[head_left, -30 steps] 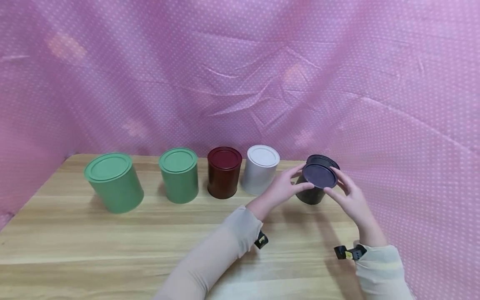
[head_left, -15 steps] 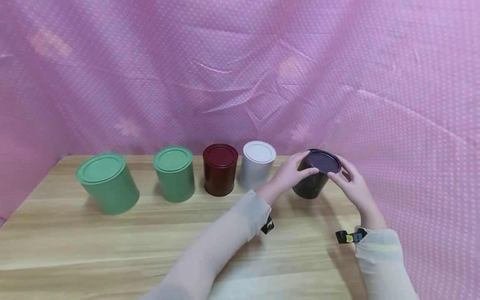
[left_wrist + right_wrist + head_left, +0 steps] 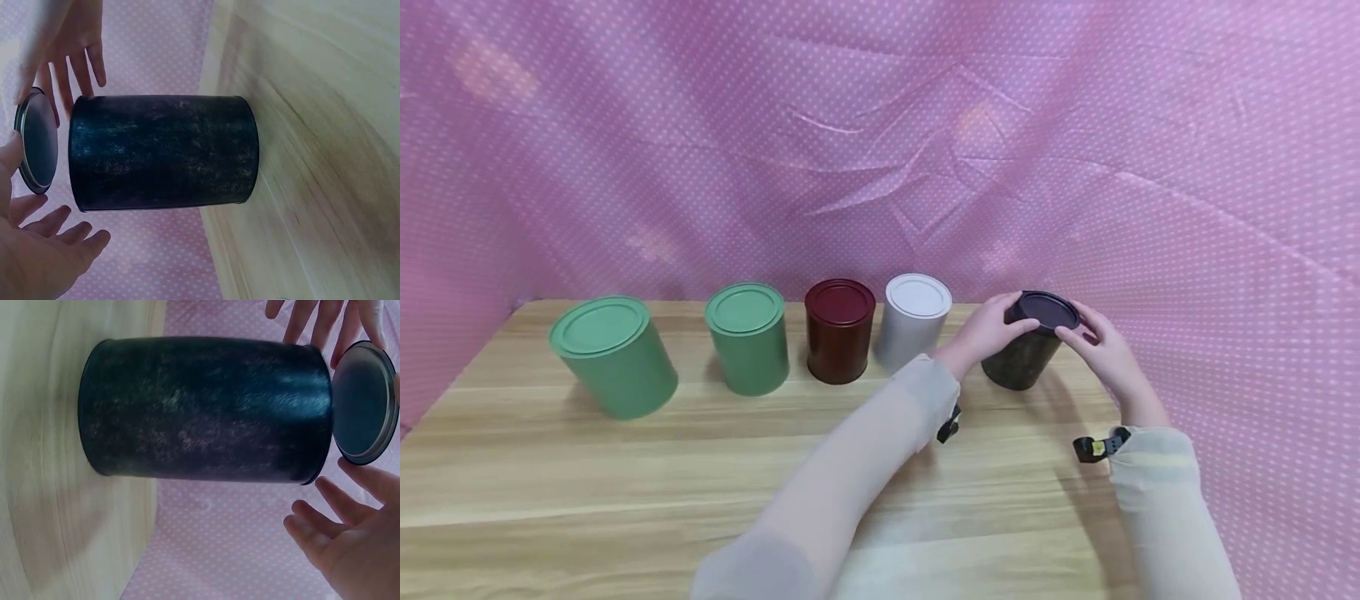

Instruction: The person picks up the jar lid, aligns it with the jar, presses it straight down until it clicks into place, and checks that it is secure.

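A black can (image 3: 1019, 360) stands upright on the table at the right of the row. Just above its top is a round black lid (image 3: 1049, 312), and both wrist views show it apart from the can's rim. My left hand (image 3: 988, 333) holds the lid's left edge between thumb and fingers. On the opposite edge my right hand (image 3: 1107, 354) does the same. Seen from the left wrist, the lid (image 3: 39, 140) is slightly tilted over the can (image 3: 164, 152). Its metallic-looking underside shows in the right wrist view, where the can's dark side (image 3: 206, 409) looks scuffed.
Left of the black can are a white can (image 3: 912, 329), a dark red can (image 3: 840, 337) and two green cans, one medium (image 3: 749, 346) and one larger (image 3: 617, 362), all with lids on. A pink dotted cloth (image 3: 880, 150) hangs behind the wooden table (image 3: 587, 517) and along its right side.
Both hands have moved the black lid from in front of the can's top to over it, lining up with the rim. The head view has shifted slightly. The other cans have stayed put.
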The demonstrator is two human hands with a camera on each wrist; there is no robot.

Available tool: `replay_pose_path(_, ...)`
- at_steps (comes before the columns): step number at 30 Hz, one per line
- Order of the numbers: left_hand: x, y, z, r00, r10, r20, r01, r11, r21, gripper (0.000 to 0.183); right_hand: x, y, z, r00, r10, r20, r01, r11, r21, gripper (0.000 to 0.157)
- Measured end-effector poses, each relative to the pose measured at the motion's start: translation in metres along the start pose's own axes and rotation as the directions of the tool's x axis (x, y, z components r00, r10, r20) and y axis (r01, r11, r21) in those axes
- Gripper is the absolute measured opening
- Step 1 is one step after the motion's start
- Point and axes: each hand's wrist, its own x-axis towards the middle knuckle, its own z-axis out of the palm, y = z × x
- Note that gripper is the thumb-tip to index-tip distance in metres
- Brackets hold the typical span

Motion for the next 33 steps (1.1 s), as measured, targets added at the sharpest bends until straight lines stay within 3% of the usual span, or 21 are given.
replay_pose_path(4, 0.004, 0.0, 0.003, 1.0, -0.014, 0.016, 0.013, 1.0, 0.021, 0.065, 0.005, 0.007, -0.002, 0.999, 0.003, 0.041, -0.005, 1.0, 0.03, 0.065)
replay_pose_path(10, 0.007, -0.003, 0.008, 0.998, -0.044, 0.04, 0.041, 0.997, 0.058, 0.065, 0.008, 0.012, -0.003, 0.992, 0.062, 0.112, -0.073, 0.992, 0.101, 0.07)
replay_pose_path(15, 0.011, -0.004, 0.012, 0.999, -0.037, 0.039, 0.035, 0.997, 0.066, 0.064, 0.011, 0.015, -0.005, 0.988, 0.09, 0.123, -0.105, 0.988, 0.114, 0.072)
replay_pose_path(25, 0.014, -0.008, 0.006, 0.999, -0.003, 0.039, -0.001, 0.995, 0.099, 0.062, 0.022, 0.015, -0.005, 0.984, 0.094, 0.154, -0.1, 0.994, 0.032, 0.071)
replay_pose_path(31, 0.012, -0.009, 0.005, 0.997, -0.025, 0.068, 0.016, 0.991, 0.131, 0.063, 0.023, 0.015, -0.007, 0.983, 0.102, 0.15, -0.096, 0.994, -0.043, 0.071)
replay_pose_path(33, 0.013, -0.009, 0.006, 0.997, -0.029, 0.073, 0.017, 0.987, 0.162, 0.064, 0.022, 0.015, -0.007, 0.982, 0.116, 0.152, -0.113, 0.993, -0.024, 0.072)
